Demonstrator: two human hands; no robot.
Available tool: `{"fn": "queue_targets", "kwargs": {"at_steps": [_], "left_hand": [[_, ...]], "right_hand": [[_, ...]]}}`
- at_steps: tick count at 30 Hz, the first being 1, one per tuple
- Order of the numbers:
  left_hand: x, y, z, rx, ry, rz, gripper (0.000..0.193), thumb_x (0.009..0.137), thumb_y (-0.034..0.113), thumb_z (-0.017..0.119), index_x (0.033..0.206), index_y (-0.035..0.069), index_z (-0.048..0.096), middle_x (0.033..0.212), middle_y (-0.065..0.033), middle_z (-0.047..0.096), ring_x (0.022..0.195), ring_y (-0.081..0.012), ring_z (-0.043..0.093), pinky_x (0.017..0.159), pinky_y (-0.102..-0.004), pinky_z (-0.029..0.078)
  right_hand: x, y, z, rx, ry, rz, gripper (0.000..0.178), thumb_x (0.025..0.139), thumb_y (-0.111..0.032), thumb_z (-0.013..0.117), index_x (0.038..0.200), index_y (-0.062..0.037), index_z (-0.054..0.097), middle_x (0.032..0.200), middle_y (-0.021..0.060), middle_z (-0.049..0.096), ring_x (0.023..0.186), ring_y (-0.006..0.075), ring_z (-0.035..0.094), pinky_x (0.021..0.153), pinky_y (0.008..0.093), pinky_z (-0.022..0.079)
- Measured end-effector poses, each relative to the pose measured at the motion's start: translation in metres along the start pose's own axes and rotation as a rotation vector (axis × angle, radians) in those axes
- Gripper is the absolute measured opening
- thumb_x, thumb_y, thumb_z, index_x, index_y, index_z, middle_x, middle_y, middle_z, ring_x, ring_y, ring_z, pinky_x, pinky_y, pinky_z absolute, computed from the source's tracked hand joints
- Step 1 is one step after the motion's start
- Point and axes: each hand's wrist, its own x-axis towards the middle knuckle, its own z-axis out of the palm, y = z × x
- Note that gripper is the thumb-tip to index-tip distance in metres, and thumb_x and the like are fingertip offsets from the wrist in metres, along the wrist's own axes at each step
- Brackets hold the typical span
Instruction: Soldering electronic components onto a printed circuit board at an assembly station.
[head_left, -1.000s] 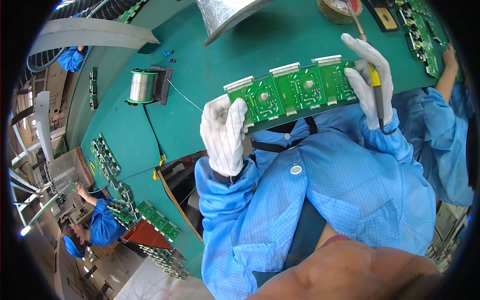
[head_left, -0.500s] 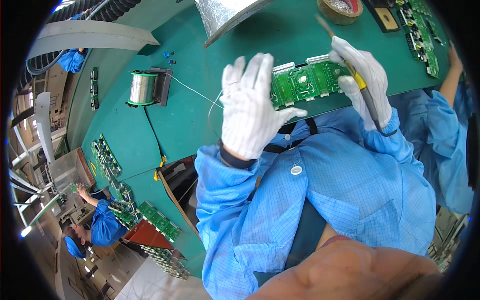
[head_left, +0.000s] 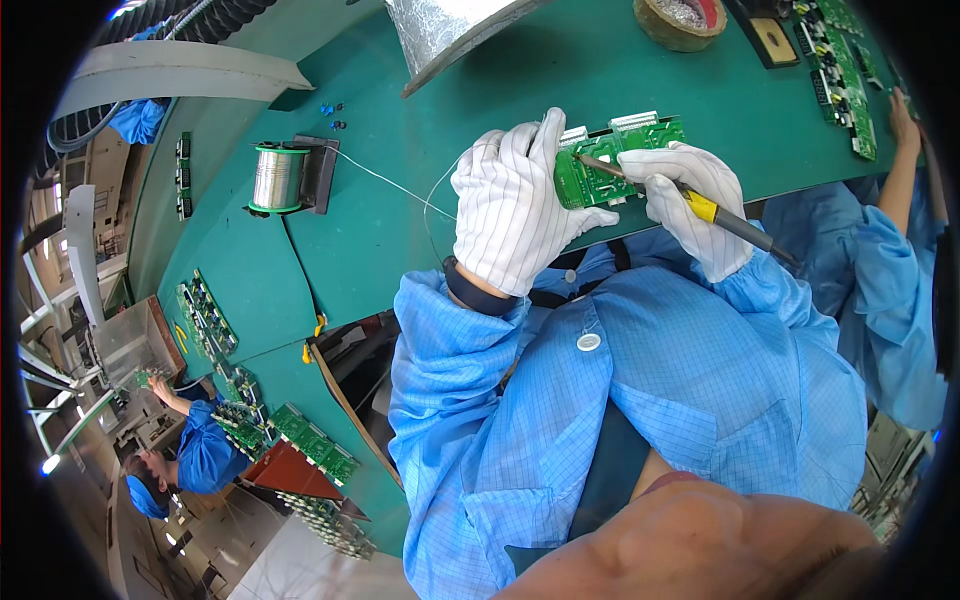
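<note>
Nearest, a blue checked coat (head_left: pixel 660 380) is filling the lower part of the view. Beyond it, the gloved left hand (head_left: pixel 510 205) is covering one end of a green circuit board (head_left: pixel 572 188), thumb spread along its lower edge; whether this grip is pinching anything, I cannot tell. The gloved right hand (head_left: pixel 700 235) is clenching its grip around a soldering iron (head_left: pixel 704 207), whose tip is pointing onto the board; contact is too fine to make out. The board is sitting at the front edge of the green surface (head_left: pixel 400 130).

To the left, a spool (head_left: pixel 277 178) is carrying wound silvery wire beside a dark holder (head_left: pixel 322 175), and a strand (head_left: pixel 384 180) is running from it toward the left hand. Small blue parts (head_left: pixel 332 108) are lying behind.

Farther back on the right, a round brownish tub (head_left: pixel 668 32) is holding crumpled silvery material (head_left: pixel 680 12), with red showing inside its rim. Beside it, a dark tray (head_left: pixel 748 18) is containing a tan pad (head_left: pixel 775 45). More boards (head_left: pixel 840 85) are lying near a co-worker's hand (head_left: pixel 905 125).

Far left, another person in a blue cap (head_left: pixel 147 496) is reaching toward a small board.
</note>
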Motion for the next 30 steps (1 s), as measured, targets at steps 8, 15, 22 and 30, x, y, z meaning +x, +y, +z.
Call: {"fn": "queue_targets", "kwargs": {"at_steps": [8, 15, 22, 30], "left_hand": [[-0.001, -0.002, 0.003, -0.013, 0.029, 0.007, 0.110, 0.054, 0.060, 0.089, 0.141, 0.005, 0.049, 0.122, -0.0130, 0.061, 0.116, -0.0343, 0.056, 0.102, -0.0510, 0.040], [0.004, 0.001, 0.000, 0.011, 0.049, 0.013, 0.099, 0.059, 0.060, 0.086, 0.133, 0.002, 0.056, 0.115, -0.0138, 0.064, 0.109, -0.0327, 0.060, 0.098, -0.0482, 0.043], [0.004, -0.002, 0.003, -0.029, 0.125, 0.056, 0.091, 0.059, 0.053, 0.088, 0.129, 0.003, 0.057, 0.107, -0.0124, 0.064, 0.103, -0.0331, 0.061, 0.093, -0.0487, 0.042], [0.006, 0.010, -0.033, 0.052, 0.318, 0.170, 0.086, 0.060, 0.052, 0.089, 0.123, 0.002, 0.059, 0.101, -0.0123, 0.067, 0.098, -0.0313, 0.064, 0.089, -0.0457, 0.047]], "right_hand": [[-0.003, -0.002, -0.003, 0.000, -0.032, 0.037, 0.019, 0.092, -0.007, 0.059, 0.107, -0.0081, 0.071, 0.093, 0.0052, 0.075, 0.067, 0.0138, 0.065, 0.086, 0.0344, 0.050], [0.001, -0.002, -0.003, -0.101, -0.044, -0.084, 0.018, 0.089, -0.008, 0.065, 0.106, -0.0080, 0.072, 0.098, 0.0066, 0.075, 0.082, 0.0194, 0.069, 0.081, 0.0344, 0.051], [-0.001, -0.009, -0.011, -0.061, -0.113, -0.030, 0.019, 0.088, -0.004, 0.063, 0.105, -0.0063, 0.071, 0.106, 0.0080, 0.075, 0.102, 0.0239, 0.071, 0.092, 0.0374, 0.052], [0.022, -0.038, -0.032, -0.095, -0.055, -0.277, 0.017, 0.092, -0.005, 0.057, 0.102, 0.0006, 0.070, 0.100, 0.0152, 0.074, 0.094, 0.0302, 0.072, 0.083, 0.0373, 0.055]]}}
